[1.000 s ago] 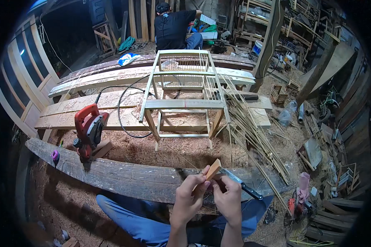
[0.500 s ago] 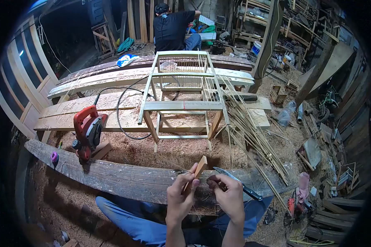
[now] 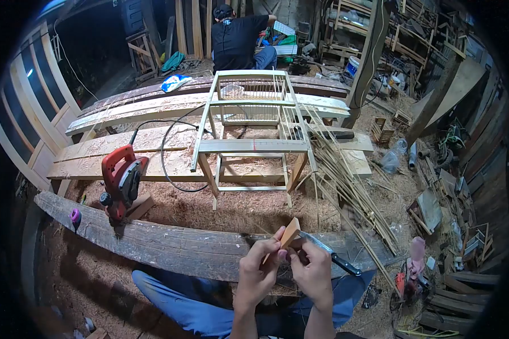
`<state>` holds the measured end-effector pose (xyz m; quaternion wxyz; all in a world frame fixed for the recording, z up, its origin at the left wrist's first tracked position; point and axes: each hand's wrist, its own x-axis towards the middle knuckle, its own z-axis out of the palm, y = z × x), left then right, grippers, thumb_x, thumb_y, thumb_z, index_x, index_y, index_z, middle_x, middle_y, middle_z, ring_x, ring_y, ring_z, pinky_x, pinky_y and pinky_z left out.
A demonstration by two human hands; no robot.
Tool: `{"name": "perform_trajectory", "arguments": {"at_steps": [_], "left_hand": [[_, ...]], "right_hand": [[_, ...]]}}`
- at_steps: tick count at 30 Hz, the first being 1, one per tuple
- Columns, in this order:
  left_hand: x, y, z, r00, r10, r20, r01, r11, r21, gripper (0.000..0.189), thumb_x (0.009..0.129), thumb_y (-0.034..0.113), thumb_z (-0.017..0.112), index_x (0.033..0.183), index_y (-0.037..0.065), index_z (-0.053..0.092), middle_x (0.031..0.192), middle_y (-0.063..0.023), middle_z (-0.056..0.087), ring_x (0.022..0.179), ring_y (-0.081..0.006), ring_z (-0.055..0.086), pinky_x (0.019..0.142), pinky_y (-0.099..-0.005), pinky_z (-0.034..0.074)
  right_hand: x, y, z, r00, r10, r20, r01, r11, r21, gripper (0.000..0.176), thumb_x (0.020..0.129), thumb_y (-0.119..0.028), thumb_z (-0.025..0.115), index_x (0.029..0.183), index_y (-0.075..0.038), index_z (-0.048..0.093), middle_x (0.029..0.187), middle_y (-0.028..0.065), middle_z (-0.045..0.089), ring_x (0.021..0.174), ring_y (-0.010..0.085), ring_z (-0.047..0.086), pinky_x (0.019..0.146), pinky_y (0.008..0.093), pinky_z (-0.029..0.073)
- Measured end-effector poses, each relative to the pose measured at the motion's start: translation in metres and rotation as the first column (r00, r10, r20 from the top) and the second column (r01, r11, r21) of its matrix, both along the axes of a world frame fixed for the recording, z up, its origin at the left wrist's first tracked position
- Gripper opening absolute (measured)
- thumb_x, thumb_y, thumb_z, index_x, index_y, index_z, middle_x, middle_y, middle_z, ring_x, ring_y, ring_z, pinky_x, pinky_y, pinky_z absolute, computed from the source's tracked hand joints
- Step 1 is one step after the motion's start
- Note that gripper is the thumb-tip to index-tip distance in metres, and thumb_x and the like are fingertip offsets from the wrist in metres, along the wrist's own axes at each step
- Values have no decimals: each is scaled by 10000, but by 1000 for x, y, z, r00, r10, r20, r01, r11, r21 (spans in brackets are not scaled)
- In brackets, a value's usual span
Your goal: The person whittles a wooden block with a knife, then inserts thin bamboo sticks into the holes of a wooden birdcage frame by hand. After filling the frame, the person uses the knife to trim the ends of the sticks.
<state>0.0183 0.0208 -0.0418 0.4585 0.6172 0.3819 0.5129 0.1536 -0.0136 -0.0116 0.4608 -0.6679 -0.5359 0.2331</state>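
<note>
One head cam, wide, facing forward and down; left hand (image 3: 258,266), right hand (image 3: 312,268) near, lower centre; person (image 3: 240,42) far, top centre.

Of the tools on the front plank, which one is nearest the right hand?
The black-handled knife, lying just past the right hand; the red planer is much farther away, toward the left.

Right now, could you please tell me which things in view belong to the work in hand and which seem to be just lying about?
Work in hand:
- wooden block, held up
- knife, probably, as it lies close by

Apparently just lying about:
- red power tool
- blue-and-white bag
- clear plastic bag
</note>
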Motion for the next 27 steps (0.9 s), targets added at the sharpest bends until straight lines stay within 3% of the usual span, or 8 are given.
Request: {"name": "perform_trajectory", "arguments": {"at_steps": [4, 7, 9, 15, 20, 24, 26, 27], "left_hand": [[-4, 4, -7, 994, -25, 104, 27, 999, -20, 112, 1019, -7, 693, 1111, -17, 629, 1319, -243, 710, 1225, -242, 703, 943, -305, 588], [-1, 3, -1, 948, 58, 313, -1, 984, -180, 120, 1037, 18, 682, 1132, -25, 621, 1390, -267, 678, 1203, -196, 697, 950, -280, 588], [2, 0, 9, 876, 165, 453, 11, 933, -361, 147, 1060, 71, 677, 1149, -46, 661, 1342, -190, 718, 1219, -179, 674, 1039, -316, 543], [2, 4, -7, 909, 193, 370, -69, 944, -324, 183, 1085, 107, 644, 1192, -37, 679, 1331, -180, 724, 1158, -164, 690, 1010, -314, 555], [8, 2, -5, 860, 278, 429, -128, 929, -347, 175, 1079, 95, 648, 1182, -42, 682, 1331, -180, 725, 1145, -160, 693, 1002, -313, 560], [15, -3, -2, 812, 352, 466, -168, 905, -391, 160, 1073, 81, 650, 1169, -43, 681, 1339, -189, 720, 1139, -154, 692, 982, -308, 569], [15, -5, 2, 793, 342, 504, -137, 907, -399, 162, 1072, 83, 651, 1168, -44, 679, 1345, -190, 718, 1132, -151, 693, 975, -306, 572], [16, -5, 4, 774, 332, 540, -105, 908, -406, 164, 1072, 85, 653, 1167, -45, 677, 1351, -191, 716, 1125, -148, 693, 967, -305, 574]], "right_hand": [[4, 0, 5, 995, 28, 94, -27, 1000, -7, 131, 949, -119, 749, 1065, -60, 745, 872, 117, 744, 700, 278, 715, 636, 388, 537], [2, 3, -1, 999, 33, -9, -33, 999, 31, 97, 956, -16, 725, 1047, 3, 751, 789, 78, 706, 642, 84, 626, 579, 281, 472], [-2, 8, -11, 1000, -27, 7, 26, 992, 123, 108, 942, -28, 743, 1048, -9, 752, 855, 68, 729, 674, 130, 648, 584, 302, 484], [-2, 6, 0, 924, -33, 382, -57, 973, 223, 183, 893, -219, 821, 1025, -103, 771, 1021, 49, 737, 1003, 269, 657, 944, 397, 468], [-23, -5, -3, 864, -183, 469, -25, 914, 404, 304, 865, -381, 850, 1024, -136, 766, 1221, 69, 675, 1099, 309, 600, 987, 438, 422], [-34, -4, -10, 955, -55, 290, -36, 953, 300, 339, 918, -308, 830, 1151, -94, 709, 1080, 84, 676, 1024, 284, 638, 940, 439, 464], [-37, 0, -17, 991, 1, -135, 27, 979, 200, 323, 959, -216, 798, 1195, -39, 665, 1046, 132, 684, 936, 298, 674, 847, 421, 536], [-35, 1, -18, 994, 8, -113, 20, 970, 241, 314, 983, -158, 765, 1230, -12, 637, 1072, 160, 691, 941, 313, 709, 827, 416, 578]]}}
